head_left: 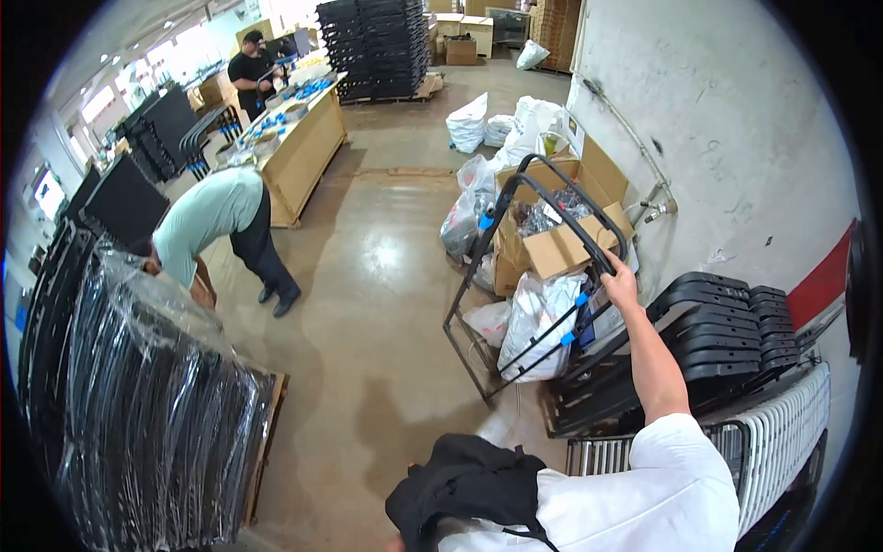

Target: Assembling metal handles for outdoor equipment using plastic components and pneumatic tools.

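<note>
My right hand [618, 278] is closed around the bent tube of a black metal frame [471, 267], my arm stretched out ahead and to the right. The frame stands tilted on the floor, with rounded upper corners and several blue clips on its tubes. Behind it are a cardboard box [552, 258] of small wrapped parts and white plastic sacks [538, 317]. Only a sliver of skin, apparently my left hand [395, 545], shows at the lower edge beside a black cloth item [469, 488] against my body; its fingers are hidden.
Black curved parts [713, 331] and white frames [777, 423] are stacked along the right wall. On the left, a person [216, 207] bends behind a plastic-wrapped stack [156, 423] on a pallet. Another person [253, 78] stands at a wooden workbench [303, 143]. Tall black stacks [372, 46] stand farther back.
</note>
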`<state>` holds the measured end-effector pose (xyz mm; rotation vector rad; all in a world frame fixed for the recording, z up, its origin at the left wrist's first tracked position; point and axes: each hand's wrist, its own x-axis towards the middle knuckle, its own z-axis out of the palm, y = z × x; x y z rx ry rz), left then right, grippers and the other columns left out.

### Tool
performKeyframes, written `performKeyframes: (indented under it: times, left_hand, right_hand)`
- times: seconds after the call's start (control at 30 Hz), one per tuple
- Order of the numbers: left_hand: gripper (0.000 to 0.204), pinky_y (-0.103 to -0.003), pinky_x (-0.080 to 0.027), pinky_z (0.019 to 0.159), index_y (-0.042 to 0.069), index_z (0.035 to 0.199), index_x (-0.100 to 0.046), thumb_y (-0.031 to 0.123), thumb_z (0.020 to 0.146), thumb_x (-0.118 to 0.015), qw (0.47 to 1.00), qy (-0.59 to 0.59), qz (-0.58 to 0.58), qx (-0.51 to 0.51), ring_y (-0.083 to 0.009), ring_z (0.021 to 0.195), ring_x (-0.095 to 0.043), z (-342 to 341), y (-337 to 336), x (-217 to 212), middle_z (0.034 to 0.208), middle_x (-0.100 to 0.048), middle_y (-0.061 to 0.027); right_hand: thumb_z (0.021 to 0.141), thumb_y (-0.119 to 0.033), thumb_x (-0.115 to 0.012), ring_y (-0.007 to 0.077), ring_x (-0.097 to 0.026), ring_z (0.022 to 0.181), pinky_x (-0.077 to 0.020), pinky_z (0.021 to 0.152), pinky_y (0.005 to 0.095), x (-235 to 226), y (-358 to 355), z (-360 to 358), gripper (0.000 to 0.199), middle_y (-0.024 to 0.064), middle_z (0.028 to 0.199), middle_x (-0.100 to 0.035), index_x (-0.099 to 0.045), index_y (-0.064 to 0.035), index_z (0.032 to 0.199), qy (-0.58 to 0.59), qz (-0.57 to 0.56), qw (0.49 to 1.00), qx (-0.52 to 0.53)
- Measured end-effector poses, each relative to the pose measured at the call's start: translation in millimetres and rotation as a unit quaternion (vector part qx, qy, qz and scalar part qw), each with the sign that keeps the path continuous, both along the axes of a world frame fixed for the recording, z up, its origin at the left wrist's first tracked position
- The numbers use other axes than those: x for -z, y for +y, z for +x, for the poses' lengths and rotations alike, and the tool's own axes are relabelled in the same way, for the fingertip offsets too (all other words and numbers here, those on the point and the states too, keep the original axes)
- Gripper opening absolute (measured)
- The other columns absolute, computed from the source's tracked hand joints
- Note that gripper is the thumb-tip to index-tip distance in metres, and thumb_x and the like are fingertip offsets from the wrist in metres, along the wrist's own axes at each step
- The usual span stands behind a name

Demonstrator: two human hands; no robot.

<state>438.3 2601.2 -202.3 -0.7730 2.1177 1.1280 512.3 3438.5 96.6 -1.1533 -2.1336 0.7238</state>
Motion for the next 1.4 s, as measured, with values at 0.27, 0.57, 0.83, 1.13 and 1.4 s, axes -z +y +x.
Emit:
performKeyframes:
  times: [0.27, 0.57, 0.83, 1.13, 1.4]
  left_hand:
    - [0.036, -0.039, -0.055, 0.062, -0.001, 0.114, -0.068, 0.033, 0.102, -0.061, 0.996, 0.019, -0.055, 0.071, -0.0201, 0.069, -0.068, 38.8, 62.3, -26.2, 0.087, -0.074, -0.0100]
    - [0.042, -0.037, -0.057, 0.066, -0.003, 0.119, -0.069, 0.034, 0.101, -0.063, 0.992, 0.035, -0.119, 0.030, -0.0196, 0.071, -0.070, 83.3, 71.9, -19.4, 0.091, -0.077, -0.0099]
    - [0.041, -0.029, -0.059, 0.075, -0.001, 0.132, -0.067, 0.031, 0.106, -0.063, 0.996, 0.039, 0.076, 0.033, -0.0140, 0.087, -0.072, 127.6, 97.8, -35.3, 0.107, -0.077, -0.0130]
    - [0.048, -0.038, -0.060, 0.081, -0.001, 0.130, -0.069, 0.037, 0.101, -0.066, 0.997, -0.015, 0.073, 0.013, -0.0236, 0.097, -0.073, 224.8, -11.8, 13.2, 0.110, -0.076, -0.0192]
    - [0.057, -0.042, -0.059, 0.093, -0.002, 0.140, -0.064, 0.039, 0.100, -0.064, 0.993, -0.077, -0.075, -0.055, -0.0305, 0.110, -0.074, 383.5, -87.5, 63.4, 0.123, -0.075, -0.0201]
  right_hand:
    - [0.086, -0.010, -0.066, 0.0419, -0.060, 0.125, -0.0474, 0.108, 0.0476, 1.5, 26.3, 32.5, 0.057, 0.0233, 0.135, -0.062, -0.064, -0.0105, 0.144, -0.082, 0.100, 0.991, 0.013]
    - [0.093, -0.026, -0.062, 0.0410, -0.073, 0.102, -0.0574, 0.092, 0.0512, 91.7, -211.7, -9.0, 0.037, 0.0228, 0.110, -0.075, -0.073, -0.0069, 0.122, -0.196, -0.155, 0.837, -0.487]
    - [0.095, -0.031, -0.061, 0.0374, -0.071, 0.113, -0.0555, 0.099, 0.0480, 112.5, -373.2, -58.4, 0.045, 0.0153, 0.120, -0.076, -0.069, -0.0123, 0.135, -0.307, -0.125, 0.573, -0.749]
    - [0.086, -0.022, -0.062, 0.0410, -0.073, 0.106, -0.0582, 0.089, 0.0530, 158.5, -398.0, -52.9, 0.033, 0.0210, 0.111, -0.076, -0.078, -0.0099, 0.112, -0.413, -0.005, 0.640, -0.648]
    - [0.090, -0.038, -0.066, 0.0245, -0.074, 0.075, -0.0583, 0.072, 0.0407, 289.8, -411.2, 48.5, 0.036, 0.0115, 0.083, -0.077, -0.080, -0.0065, 0.101, -0.517, -0.139, 0.630, -0.563]
